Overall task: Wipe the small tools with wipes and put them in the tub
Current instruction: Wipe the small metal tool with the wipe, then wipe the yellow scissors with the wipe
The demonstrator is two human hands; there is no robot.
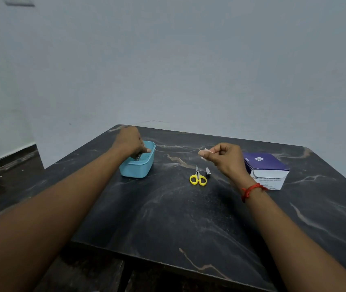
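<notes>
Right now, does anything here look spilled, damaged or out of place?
Nothing stands out. The tub sits upright, the left hand holds a thin tool in it, the right hand pinches a wipe, and scissors and clipper lie side by side.

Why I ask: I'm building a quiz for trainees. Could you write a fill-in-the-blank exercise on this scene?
The left hand holds a metal tool in the ____ tub.
The right hand pinches a wipe; a ____ thread circles its wrist.
The scissors on the table have ____ handles.
The nail clipper lies to the person's ____ of the scissors.
Missing words: blue; red; yellow; right.
</notes>
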